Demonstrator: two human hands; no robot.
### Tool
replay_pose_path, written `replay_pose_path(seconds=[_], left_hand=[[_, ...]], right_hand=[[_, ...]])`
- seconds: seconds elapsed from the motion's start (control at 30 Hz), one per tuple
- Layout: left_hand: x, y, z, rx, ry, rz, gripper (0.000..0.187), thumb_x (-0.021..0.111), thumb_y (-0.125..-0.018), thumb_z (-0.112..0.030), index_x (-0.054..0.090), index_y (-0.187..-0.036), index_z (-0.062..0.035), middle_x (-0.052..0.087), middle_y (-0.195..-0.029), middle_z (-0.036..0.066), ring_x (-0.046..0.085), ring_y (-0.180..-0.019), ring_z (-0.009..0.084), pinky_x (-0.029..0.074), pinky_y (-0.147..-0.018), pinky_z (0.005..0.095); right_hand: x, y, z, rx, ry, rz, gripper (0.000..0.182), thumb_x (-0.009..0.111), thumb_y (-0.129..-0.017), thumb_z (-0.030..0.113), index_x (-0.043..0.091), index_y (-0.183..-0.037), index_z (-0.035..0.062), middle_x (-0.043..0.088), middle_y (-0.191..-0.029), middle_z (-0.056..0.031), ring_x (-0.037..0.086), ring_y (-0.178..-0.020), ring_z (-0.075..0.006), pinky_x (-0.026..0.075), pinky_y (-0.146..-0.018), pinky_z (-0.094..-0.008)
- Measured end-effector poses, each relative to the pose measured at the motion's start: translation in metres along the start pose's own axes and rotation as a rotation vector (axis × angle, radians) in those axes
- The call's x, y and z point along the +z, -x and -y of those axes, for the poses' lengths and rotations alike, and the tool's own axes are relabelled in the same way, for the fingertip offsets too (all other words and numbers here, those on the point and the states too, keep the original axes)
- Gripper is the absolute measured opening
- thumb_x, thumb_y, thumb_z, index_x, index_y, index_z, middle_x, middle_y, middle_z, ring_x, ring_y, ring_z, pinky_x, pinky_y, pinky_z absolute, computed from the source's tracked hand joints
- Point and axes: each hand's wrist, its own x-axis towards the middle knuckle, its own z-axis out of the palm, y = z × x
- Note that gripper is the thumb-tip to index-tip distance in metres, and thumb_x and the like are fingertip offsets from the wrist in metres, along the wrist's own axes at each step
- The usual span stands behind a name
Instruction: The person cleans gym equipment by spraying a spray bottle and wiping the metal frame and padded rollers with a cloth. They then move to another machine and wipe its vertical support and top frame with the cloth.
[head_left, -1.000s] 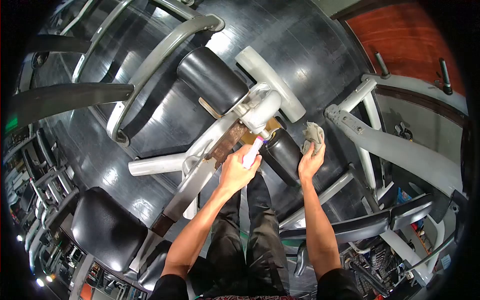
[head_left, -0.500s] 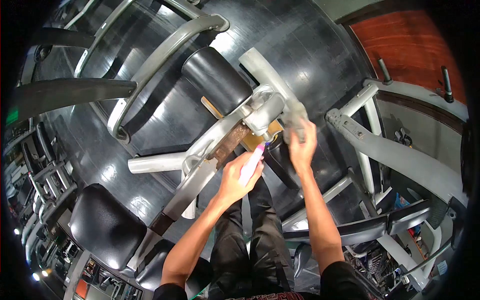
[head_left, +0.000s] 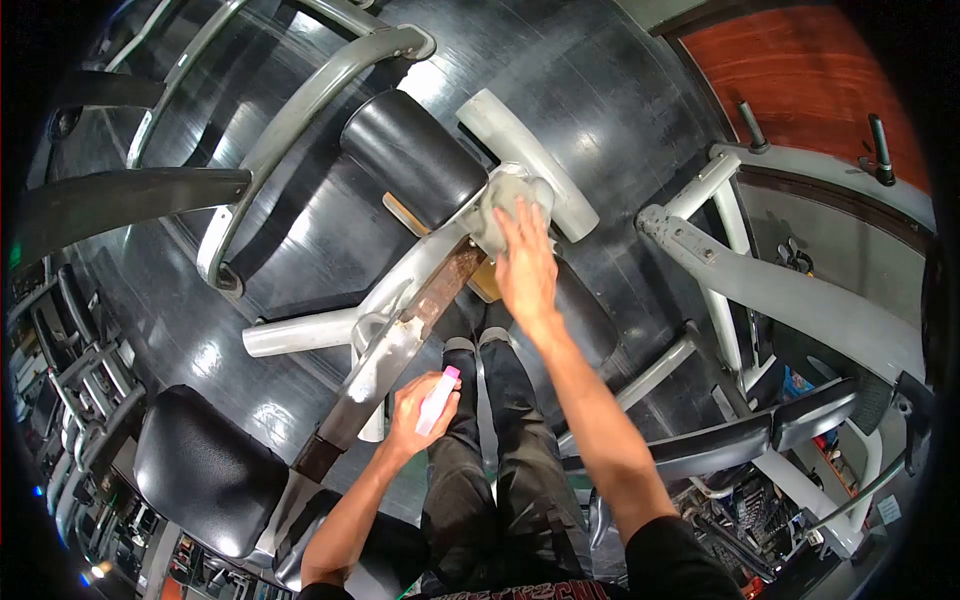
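My left hand [head_left: 412,417] is closed around a small white bottle with a pink top [head_left: 436,402], held above my legs and close to the bench's metal beam [head_left: 378,366]. My right hand [head_left: 526,262] presses a grey cloth [head_left: 518,192] against the end of the frame, fingers stretched over it. Much of the joint under the cloth is hidden. Beside the cloth lie a black padded roller [head_left: 415,155] and a thick light-grey tube [head_left: 528,163]. Rust-brown wear marks the beam just below the cloth.
A black seat pad [head_left: 205,470] sits at the lower left. Another machine's grey frame [head_left: 780,280] stands on the right, with a long black bench pad [head_left: 710,442] below it. Curved grey bars [head_left: 320,115] rise at the upper left above the dark floor [head_left: 610,90].
My right hand has carried the cloth left and up, from the tube's lower end onto the frame joint. My left hand has drawn the bottle down and left, away from the joint.
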Motion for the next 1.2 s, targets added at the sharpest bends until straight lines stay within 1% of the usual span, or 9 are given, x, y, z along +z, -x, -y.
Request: replay_pose_path(seconds=[0.17, 0.5, 0.77, 0.83, 0.9, 0.97, 1.03, 1.07, 1.2], left_hand=[[0.003, -0.006, 0.001, 0.045, 0.074, -0.026, 0.016, 0.071, -0.078, 0.002, 0.066, -0.094, 0.0004, 0.069, -0.087, 0.014, 0.068, -0.078, 0.0316, 0.054, -0.074, 0.0379], [0.007, -0.017, 0.014, 0.184, 0.040, -0.040, 0.017, 0.070, -0.081, 0.000, 0.067, -0.098, 0.0004, 0.070, -0.091, 0.012, 0.069, -0.080, 0.0274, 0.054, -0.073, 0.0353], [0.010, -0.017, 0.013, 0.139, 0.134, -0.068, 0.017, 0.068, -0.083, 0.001, 0.067, -0.100, -0.0002, 0.071, -0.092, 0.011, 0.070, -0.079, 0.0237, 0.054, -0.072, 0.0335], [0.007, -0.020, 0.011, 0.141, 0.152, -0.084, 0.017, 0.068, -0.084, 0.001, 0.067, -0.100, -0.0002, 0.071, -0.092, 0.011, 0.069, -0.077, 0.0221, 0.054, -0.071, 0.0327], [0.000, -0.024, 0.005, 0.145, 0.185, -0.059, 0.018, 0.067, -0.084, 0.002, 0.066, -0.102, -0.0005, 0.072, -0.092, 0.009, 0.068, -0.074, 0.0164, 0.054, -0.067, 0.0297], [-0.010, -0.026, -0.002, 0.097, 0.185, -0.032, 0.018, 0.066, -0.085, 0.001, 0.066, -0.103, -0.0002, 0.071, -0.091, 0.009, 0.067, -0.072, 0.0140, 0.053, -0.065, 0.0285], [-0.016, -0.024, -0.003, 0.033, 0.187, -0.009, 0.018, 0.065, -0.087, 0.001, 0.065, -0.104, 0.0001, 0.071, -0.091, 0.008, 0.065, -0.070, 0.0116, 0.052, -0.063, 0.0272], [-0.017, -0.023, -0.002, -0.015, 0.232, -0.018, 0.017, 0.065, -0.088, 0.000, 0.064, -0.105, 0.0007, 0.071, -0.092, 0.008, 0.065, -0.069, 0.0105, 0.052, -0.061, 0.0265], [-0.017, -0.027, -0.001, 0.010, 0.233, -0.043, 0.017, 0.062, -0.092, -0.003, 0.062, -0.108, 0.0027, 0.070, -0.094, 0.010, 0.064, -0.065, 0.0108, 0.051, -0.059, 0.0261]], right_hand=[[0.010, 0.034, 0.010, -0.147, 0.105, 0.127, 0.062, 0.069, -0.075, 0.000, 0.057, -0.135, 0.0108, 0.038, -0.154, -0.0158, 0.034, -0.142, -0.0390, 0.035, -0.116, -0.0471], [0.019, -0.040, 0.001, 0.209, 0.041, -0.034, 0.054, 0.063, -0.091, 0.009, 0.048, -0.143, 0.0105, 0.041, -0.150, -0.0214, 0.036, -0.141, -0.0392, 0.030, -0.117, -0.0458], [0.031, 0.045, 0.051, 0.079, 0.032, 0.026, 0.073, 0.066, -0.078, -0.003, 0.042, -0.146, 0.0050, 0.035, -0.154, -0.0232, 0.027, -0.145, -0.0421, 0.028, -0.119, -0.0470], [0.050, 0.069, 0.053, 0.140, -0.140, 0.124, 0.069, 0.065, -0.082, 0.001, 0.041, -0.147, 0.0039, 0.035, -0.153, -0.0237, 0.036, -0.141, -0.0396, 0.035, -0.116, -0.0434], [0.072, 0.077, 0.055, 0.395, -0.386, 0.182, 0.052, 0.060, -0.094, 0.016, 0.046, -0.141, -0.0002, 0.058, -0.130, -0.0267, 0.060, -0.118, -0.0341, 0.050, -0.096, -0.0422], [0.080, 0.083, 0.053, 0.803, -0.657, 0.211, 0.048, 0.058, -0.098, 0.025, 0.052, -0.135, -0.0040, 0.066, -0.117, -0.0219, 0.064, -0.105, -0.0265, 0.049, -0.090, -0.0376], [0.095, 0.080, 0.056, 0.920, -1.077, -0.087, 0.046, 0.056, -0.101, 0.030, 0.055, -0.130, -0.0055, 0.066, -0.114, -0.0148, 0.060, -0.097, -0.0196, 0.047, -0.089, -0.0334], [0.097, 0.081, 0.054, 1.151, -1.400, -0.188, 0.044, 0.055, -0.102, 0.033, 0.057, -0.125, -0.0037, 0.065, -0.117, -0.0091, 0.059, -0.104, -0.0193, 0.044, -0.095, -0.0339], [0.095, 0.077, 0.038, 1.309, -1.954, -0.230, 0.043, 0.048, -0.104, 0.037, 0.054, -0.132, 0.0039, 0.059, -0.128, -0.0073, 0.055, -0.117, -0.0218, 0.041, -0.104, -0.0391]])
